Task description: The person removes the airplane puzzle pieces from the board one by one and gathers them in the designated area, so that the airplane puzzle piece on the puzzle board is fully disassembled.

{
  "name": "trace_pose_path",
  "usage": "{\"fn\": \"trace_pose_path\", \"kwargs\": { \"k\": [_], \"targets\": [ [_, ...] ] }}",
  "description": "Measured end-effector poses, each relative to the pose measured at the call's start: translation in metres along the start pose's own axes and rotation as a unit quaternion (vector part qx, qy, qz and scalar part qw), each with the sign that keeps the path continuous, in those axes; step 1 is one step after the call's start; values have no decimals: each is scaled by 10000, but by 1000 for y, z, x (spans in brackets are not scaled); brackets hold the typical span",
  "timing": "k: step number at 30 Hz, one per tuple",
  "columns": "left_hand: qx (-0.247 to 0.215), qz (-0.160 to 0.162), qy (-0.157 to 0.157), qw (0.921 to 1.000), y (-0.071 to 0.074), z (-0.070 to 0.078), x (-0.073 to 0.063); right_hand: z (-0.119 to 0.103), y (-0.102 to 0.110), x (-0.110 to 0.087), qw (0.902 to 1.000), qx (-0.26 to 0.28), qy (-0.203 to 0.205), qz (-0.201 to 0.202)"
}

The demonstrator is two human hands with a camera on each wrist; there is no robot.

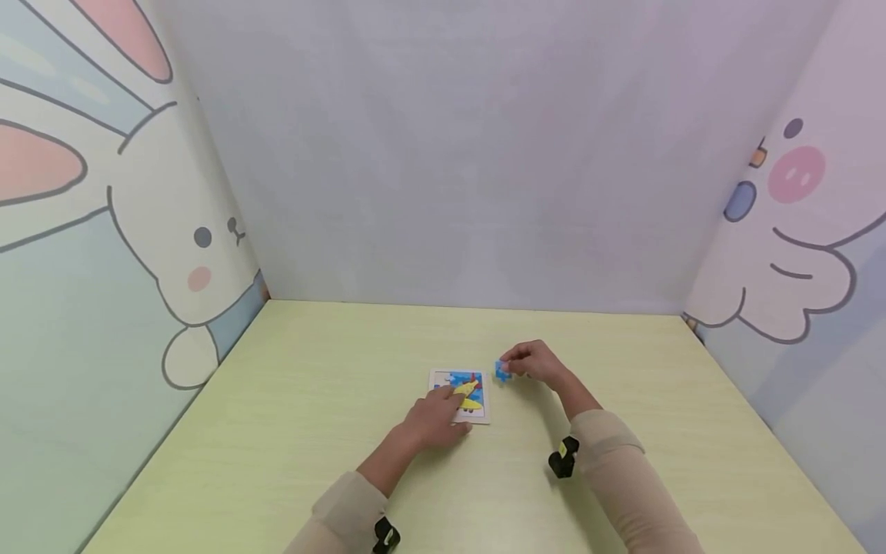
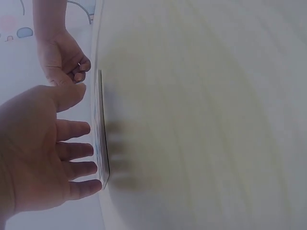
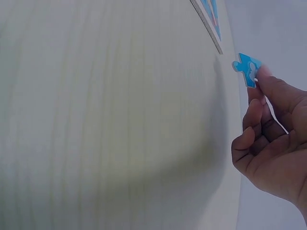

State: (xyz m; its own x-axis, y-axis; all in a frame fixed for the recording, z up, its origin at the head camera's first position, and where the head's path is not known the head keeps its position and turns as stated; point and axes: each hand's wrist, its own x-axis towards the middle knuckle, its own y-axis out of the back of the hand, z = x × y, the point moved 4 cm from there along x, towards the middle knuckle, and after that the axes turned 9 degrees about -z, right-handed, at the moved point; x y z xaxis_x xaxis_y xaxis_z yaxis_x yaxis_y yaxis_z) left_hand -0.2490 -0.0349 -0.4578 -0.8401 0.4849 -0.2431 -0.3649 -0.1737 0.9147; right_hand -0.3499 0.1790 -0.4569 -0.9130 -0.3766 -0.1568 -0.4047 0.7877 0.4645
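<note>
Jigsaw piece (image 3: 248,70), one held, one puzzle board (image 1: 487,400)

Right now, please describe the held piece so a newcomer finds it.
On the table, find the puzzle; just right of it is the right grip. It pinches a blue piece with a white patch and a knob; unlike the pieces in the puzzle, this one is outside.
</note>
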Motion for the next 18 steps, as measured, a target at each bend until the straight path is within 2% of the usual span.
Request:
{"fn": "trace_pose_path", "kwargs": {
  "k": [11, 18],
  "targets": [
    [212, -90, 180, 9996, -1, 2, 2, 10, 5, 6, 9993, -44, -249, 289],
    [210, -134, 217, 9995, -1, 3, 4, 11, 0, 10, 9973, -505, -371, 372]
  ]
}}
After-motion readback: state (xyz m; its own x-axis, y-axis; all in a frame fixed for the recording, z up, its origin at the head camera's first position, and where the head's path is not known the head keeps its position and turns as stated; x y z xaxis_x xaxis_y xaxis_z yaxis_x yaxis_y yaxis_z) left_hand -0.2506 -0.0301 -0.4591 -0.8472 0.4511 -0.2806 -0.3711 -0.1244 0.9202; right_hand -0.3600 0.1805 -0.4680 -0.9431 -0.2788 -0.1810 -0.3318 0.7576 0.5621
